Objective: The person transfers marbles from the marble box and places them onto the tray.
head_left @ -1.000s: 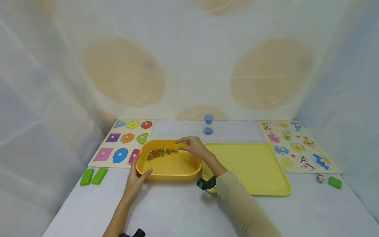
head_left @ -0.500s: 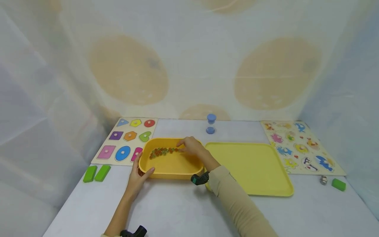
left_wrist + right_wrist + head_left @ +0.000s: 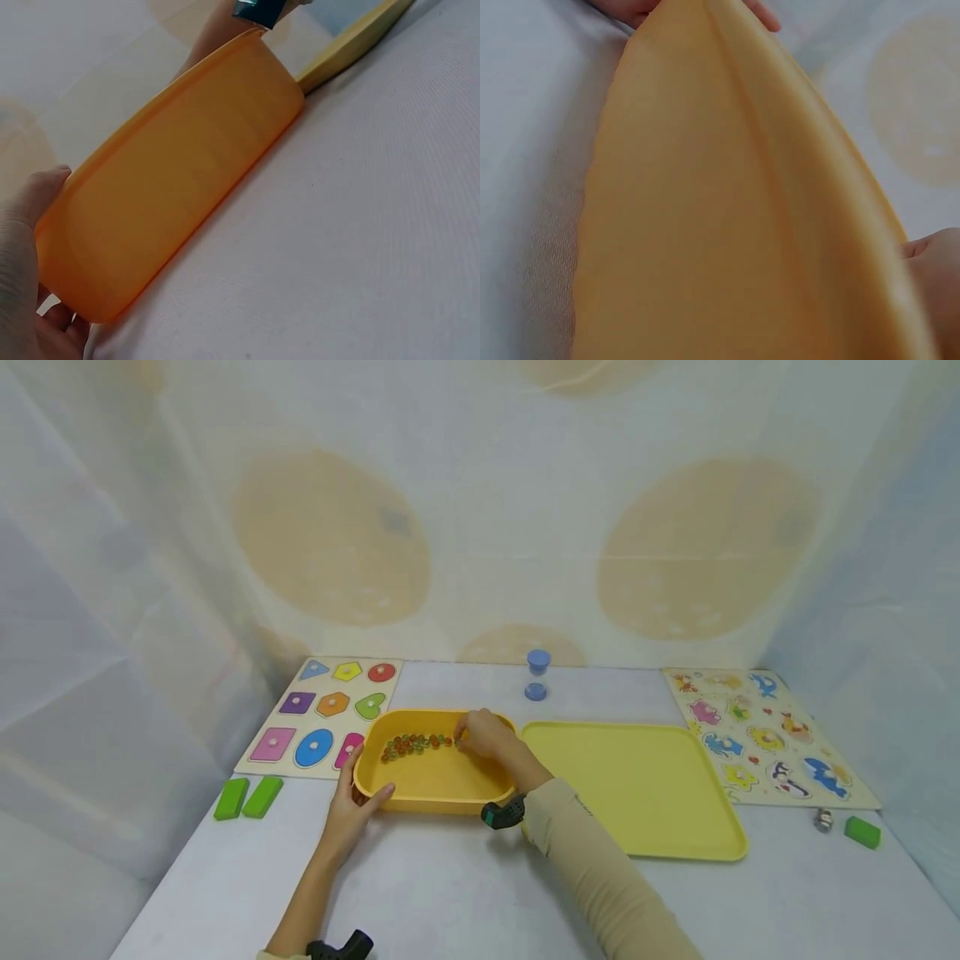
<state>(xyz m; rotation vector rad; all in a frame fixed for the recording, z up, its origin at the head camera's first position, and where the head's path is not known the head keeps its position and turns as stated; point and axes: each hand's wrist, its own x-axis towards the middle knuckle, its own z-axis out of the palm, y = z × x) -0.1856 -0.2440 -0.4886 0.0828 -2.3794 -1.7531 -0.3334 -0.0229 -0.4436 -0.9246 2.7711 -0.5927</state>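
Observation:
My left hand (image 3: 352, 814) grips the left end of an orange-yellow plastic tub (image 3: 435, 806), its thumb on the rim and its fingers round the outer wall. In the left wrist view the tub (image 3: 172, 172) stands on the white cloth, with the thumb (image 3: 45, 191) over its edge. Small red and green glass marbles (image 3: 415, 745) lie in a loose row along the tub's floor. My right hand (image 3: 486, 735) reaches over the tub, fingertips bent down at the right end of that row. I cannot tell whether a marble is pinched there. The right wrist view shows mostly the tub's wall (image 3: 682, 187).
A flat yellow tray (image 3: 637, 793) lies right of the tub. A shape puzzle board (image 3: 311, 718) and two green blocks (image 3: 247, 798) lie left. Behind stands a blue hourglass (image 3: 537, 675). An animal puzzle (image 3: 765, 735), a small metallic object (image 3: 823, 820) and a green block (image 3: 862, 832) lie right.
My right hand has lowered into the tub, and its thumb and forefinger, spread before, have drawn together at the end of the marble row. My left hand keeps its hold.

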